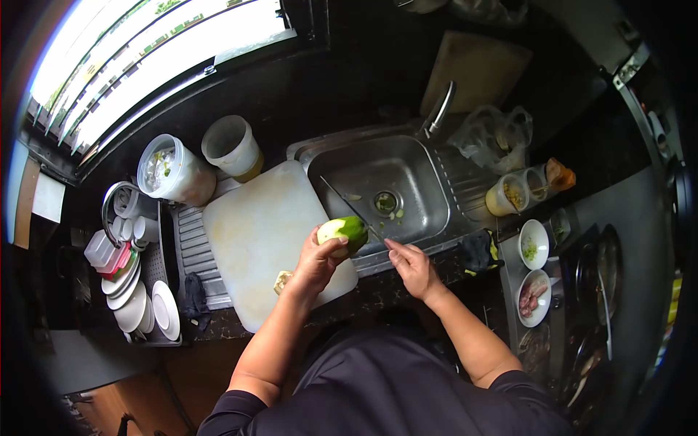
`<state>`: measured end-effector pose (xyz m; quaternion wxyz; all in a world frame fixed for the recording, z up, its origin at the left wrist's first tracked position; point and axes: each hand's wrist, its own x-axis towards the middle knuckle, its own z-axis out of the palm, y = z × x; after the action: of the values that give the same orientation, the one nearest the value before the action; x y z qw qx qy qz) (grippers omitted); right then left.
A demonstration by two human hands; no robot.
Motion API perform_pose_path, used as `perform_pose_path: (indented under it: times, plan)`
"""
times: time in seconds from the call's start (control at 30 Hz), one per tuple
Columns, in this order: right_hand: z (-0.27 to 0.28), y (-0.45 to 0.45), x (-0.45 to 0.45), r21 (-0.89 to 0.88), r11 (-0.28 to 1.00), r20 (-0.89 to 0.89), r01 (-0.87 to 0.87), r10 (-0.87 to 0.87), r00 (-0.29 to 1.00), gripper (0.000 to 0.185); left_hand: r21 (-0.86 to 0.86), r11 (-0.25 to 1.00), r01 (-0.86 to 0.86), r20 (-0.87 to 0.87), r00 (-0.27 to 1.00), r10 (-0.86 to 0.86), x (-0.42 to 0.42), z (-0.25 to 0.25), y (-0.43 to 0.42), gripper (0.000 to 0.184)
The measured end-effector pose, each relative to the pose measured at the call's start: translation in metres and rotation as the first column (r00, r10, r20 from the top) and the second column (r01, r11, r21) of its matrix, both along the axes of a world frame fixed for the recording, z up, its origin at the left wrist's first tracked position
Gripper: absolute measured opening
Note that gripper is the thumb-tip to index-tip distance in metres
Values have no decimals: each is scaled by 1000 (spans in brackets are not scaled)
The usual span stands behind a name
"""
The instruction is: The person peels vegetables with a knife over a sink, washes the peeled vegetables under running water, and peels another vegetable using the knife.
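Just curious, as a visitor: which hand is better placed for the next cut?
Probably the right hand: it holds the knife, close to the partly peeled green fruit. The left hand is busy gripping that fruit.

White plates [166, 311] and cups [146, 230] sit near a louvred window [156, 54].

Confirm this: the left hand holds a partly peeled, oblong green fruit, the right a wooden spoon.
Wrong about the right hand: the head view shows it holding a thin-bladed metal knife. The left hand holds the partly peeled, oblong green fruit.
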<state>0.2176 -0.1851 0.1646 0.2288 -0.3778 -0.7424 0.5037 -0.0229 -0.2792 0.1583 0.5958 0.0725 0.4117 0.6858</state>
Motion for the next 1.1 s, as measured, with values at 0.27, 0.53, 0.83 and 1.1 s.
perform_pose_path:
  times: [0.27, 0.53, 0.83, 1.1]
  plan:
    - [45, -12, -7, 317, 937, 135, -145, 107, 985, 41, 54, 998, 40, -98, 995, -34, 2, 10, -7, 46]
    - [60, -16, -17, 408, 902, 272, -140, 26, 962, 43, 85, 996, 22, -232, 973, -2, 15, 35, -10, 43]
    - [13, 17, -11, 454, 875, 254, -168, 53, 966, 42, 2, 991, -131, -119, 984, 131, 15, 8, -5, 40]
    - [9, 54, 32, 263, 964, 317, 35, -120, 941, 42, 90, 994, -62, -185, 980, 78, 11, 22, -12, 40]
